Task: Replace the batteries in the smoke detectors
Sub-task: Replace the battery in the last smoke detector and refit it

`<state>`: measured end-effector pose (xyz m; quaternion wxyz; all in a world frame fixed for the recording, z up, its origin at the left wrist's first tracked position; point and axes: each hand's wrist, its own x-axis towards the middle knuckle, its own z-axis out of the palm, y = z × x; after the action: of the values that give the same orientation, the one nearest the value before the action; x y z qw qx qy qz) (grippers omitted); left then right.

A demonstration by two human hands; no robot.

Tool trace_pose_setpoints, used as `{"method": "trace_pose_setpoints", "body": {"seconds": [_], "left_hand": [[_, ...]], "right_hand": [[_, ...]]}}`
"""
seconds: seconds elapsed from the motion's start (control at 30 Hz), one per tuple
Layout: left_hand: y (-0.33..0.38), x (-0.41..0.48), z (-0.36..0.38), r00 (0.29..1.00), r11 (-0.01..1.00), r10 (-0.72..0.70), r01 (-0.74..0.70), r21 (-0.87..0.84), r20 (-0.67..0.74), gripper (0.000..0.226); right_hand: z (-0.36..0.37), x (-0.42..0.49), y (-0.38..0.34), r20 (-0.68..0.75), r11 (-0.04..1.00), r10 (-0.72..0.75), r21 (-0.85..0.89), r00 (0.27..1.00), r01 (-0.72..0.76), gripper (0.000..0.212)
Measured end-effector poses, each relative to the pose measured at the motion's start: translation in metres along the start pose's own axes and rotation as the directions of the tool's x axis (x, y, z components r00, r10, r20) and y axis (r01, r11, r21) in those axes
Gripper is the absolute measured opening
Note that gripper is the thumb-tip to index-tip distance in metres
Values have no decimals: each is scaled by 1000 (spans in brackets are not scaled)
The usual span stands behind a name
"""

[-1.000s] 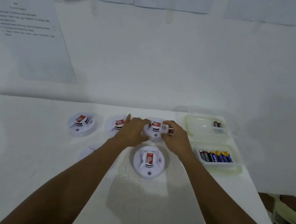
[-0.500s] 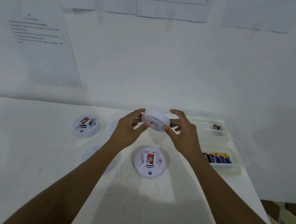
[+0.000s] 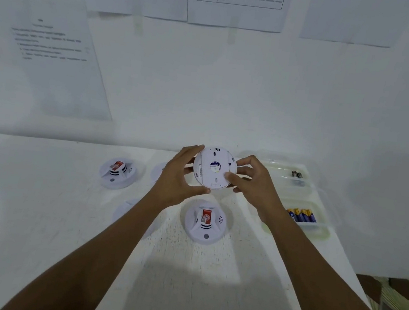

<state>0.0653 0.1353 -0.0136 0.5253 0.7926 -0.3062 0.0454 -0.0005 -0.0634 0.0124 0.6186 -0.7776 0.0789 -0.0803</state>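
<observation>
At the left of the white tabletop [image 3: 35, 210] the left smoke detector [image 3: 117, 173] lies face up and shows a red label. The left hand [image 3: 175, 179] has its grip curled round one edge of the held smoke detector [image 3: 214, 168]. It is raised above the tabletop, flat back to the camera. The near smoke detector [image 3: 206, 221] lies face up below it. The right hand [image 3: 255, 183] grips the opposite edge. Further right, the far tray [image 3: 279, 164] holds two dark batteries [image 3: 297, 174], and the near tray [image 3: 323, 231] holds blue-and-gold batteries [image 3: 303, 214].
</observation>
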Motion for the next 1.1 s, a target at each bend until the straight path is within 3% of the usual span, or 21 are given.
{"method": "trace_pose_setpoints", "body": {"seconds": [0.2,0.4,0.5,0.6,0.73,0.87,1.1], "left_hand": [[0,-1,-3,988,997,-32,41,-60,148,105],[4,-1,0,974,991,-43,70,-114,223,119],[6,-2,-2,970,993,-20,47,-107,242,108],[10,0,-4,979,997,-6,22,-78,203,94],[11,0,-7,986,997,-3,16,-80,167,94],[12,-2,-7,988,998,-4,13,-62,156,91],[14,3,-13,993,998,24,-18,-56,114,88]], "right_hand": [[-4,-8,-5,142,995,-39,95,989,26,43],[-4,-13,-3,187,993,-31,119,982,9,44],[-7,-14,-4,203,993,-39,113,978,17,43],[-3,-14,-8,135,997,-75,5,988,75,39],[8,-12,-10,-1,960,-216,-180,976,212,28],[22,-8,-12,-27,927,-288,-258,957,272,46],[38,-5,-13,-52,937,-270,-244,961,250,63]]}}
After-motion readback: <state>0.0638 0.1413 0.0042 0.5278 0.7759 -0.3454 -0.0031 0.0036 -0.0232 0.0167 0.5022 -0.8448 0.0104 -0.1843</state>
